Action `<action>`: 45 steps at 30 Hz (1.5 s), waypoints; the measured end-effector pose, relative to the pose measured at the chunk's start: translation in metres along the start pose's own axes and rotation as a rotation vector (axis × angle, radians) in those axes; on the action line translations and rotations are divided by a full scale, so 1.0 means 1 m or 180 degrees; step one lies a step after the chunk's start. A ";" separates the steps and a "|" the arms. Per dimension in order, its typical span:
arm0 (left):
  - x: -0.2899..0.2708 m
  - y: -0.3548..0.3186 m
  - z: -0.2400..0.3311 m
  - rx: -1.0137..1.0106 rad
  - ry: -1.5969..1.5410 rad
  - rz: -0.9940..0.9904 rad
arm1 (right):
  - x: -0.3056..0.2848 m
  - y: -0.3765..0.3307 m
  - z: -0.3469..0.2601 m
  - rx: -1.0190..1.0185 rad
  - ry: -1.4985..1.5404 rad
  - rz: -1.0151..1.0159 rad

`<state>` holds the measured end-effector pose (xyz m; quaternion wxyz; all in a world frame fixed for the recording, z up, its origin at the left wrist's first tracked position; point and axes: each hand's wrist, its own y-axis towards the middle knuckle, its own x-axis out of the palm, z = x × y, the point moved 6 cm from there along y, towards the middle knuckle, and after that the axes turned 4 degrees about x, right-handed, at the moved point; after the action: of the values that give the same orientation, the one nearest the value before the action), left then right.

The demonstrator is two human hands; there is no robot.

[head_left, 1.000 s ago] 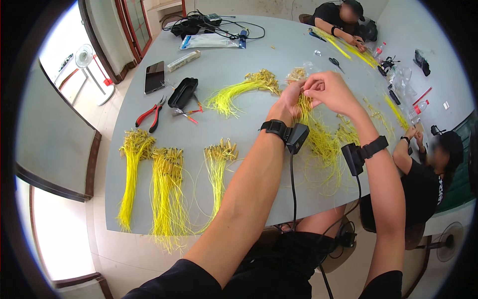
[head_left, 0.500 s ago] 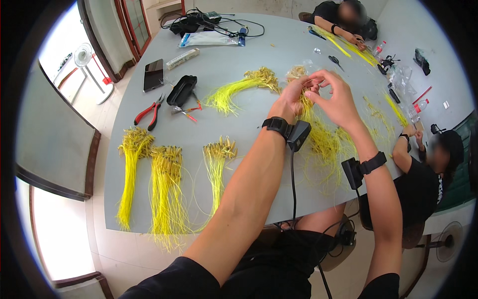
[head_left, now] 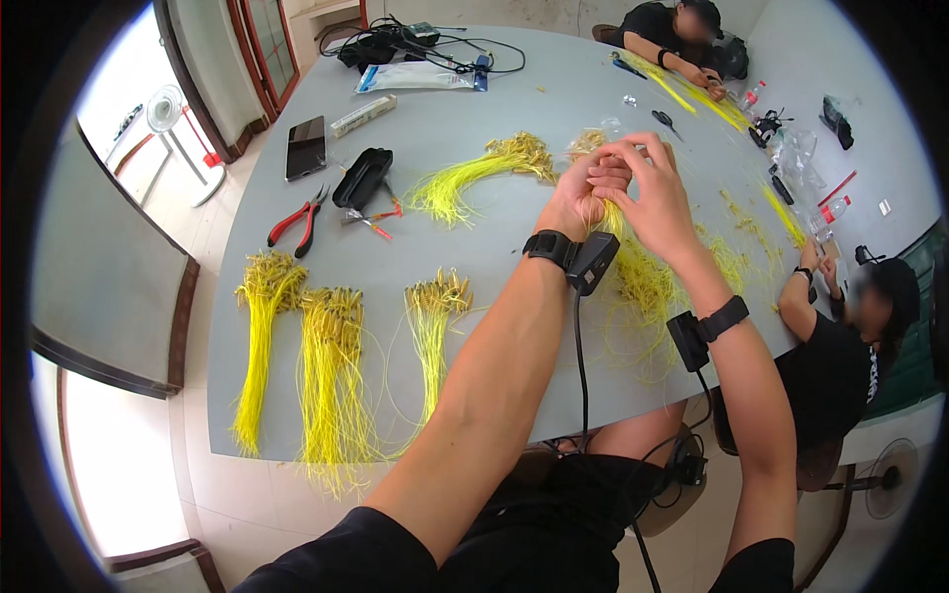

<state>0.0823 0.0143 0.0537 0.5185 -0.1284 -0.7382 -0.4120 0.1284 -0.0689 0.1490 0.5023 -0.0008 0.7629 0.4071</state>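
My left hand (head_left: 583,190) is closed, its fingers curled together over the table, and yellow strands (head_left: 615,221) hang just below it. My right hand (head_left: 652,193) meets it with thumb and fingertips bent in a pinch; whatever lies between them is too small to make out. Under both hands spreads a loose tangle of yellow line (head_left: 643,282) with small gold-coloured ends. Behind my fingers is a pale beige clump (head_left: 587,141) by clear plastic. Left of my left hand lies a yellow bundle (head_left: 484,173) with gold hook-like ends.
Three sorted bundles (head_left: 259,346) of yellow line lie at the near left of the grey table (head_left: 395,237). Beyond them are red-handled pliers (head_left: 299,222), a black case (head_left: 363,178), a phone (head_left: 305,148) and cables (head_left: 415,40). Scissors (head_left: 667,125) lie farther back. Two people sit at the right.
My right hand has shifted slightly left, closer against my left hand, and its fingers have bent more. The left fingers have curled in. The bundles lie as before.
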 end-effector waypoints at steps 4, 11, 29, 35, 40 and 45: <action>-0.003 0.000 0.004 0.0082 -0.0013 0.0299 | 0.001 -0.001 0.000 0.0034 -0.0003 -0.0034; -0.006 -0.002 0.002 0.0230 0.0116 0.0724 | -0.002 -0.004 0.005 0.0214 -0.0027 -0.0183; 0.018 -0.014 0.029 0.2203 0.1471 0.0509 | 0.026 -0.017 0.015 0.1427 0.1110 -0.0918; 0.014 -0.017 0.036 0.2199 0.1282 0.0433 | 0.035 -0.021 0.027 0.1687 0.1629 -0.1593; 0.013 -0.016 0.036 0.2085 0.0914 0.0219 | 0.035 -0.023 0.032 0.1751 0.2004 -0.1325; 0.010 -0.016 0.034 0.2330 0.1376 0.0738 | 0.037 -0.030 0.028 0.1869 0.2117 -0.1289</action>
<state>0.0455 0.0272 0.0510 0.7151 0.0710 -0.6908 -0.0798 0.1438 -0.0562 0.0972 0.2793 -0.1376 0.9492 0.0464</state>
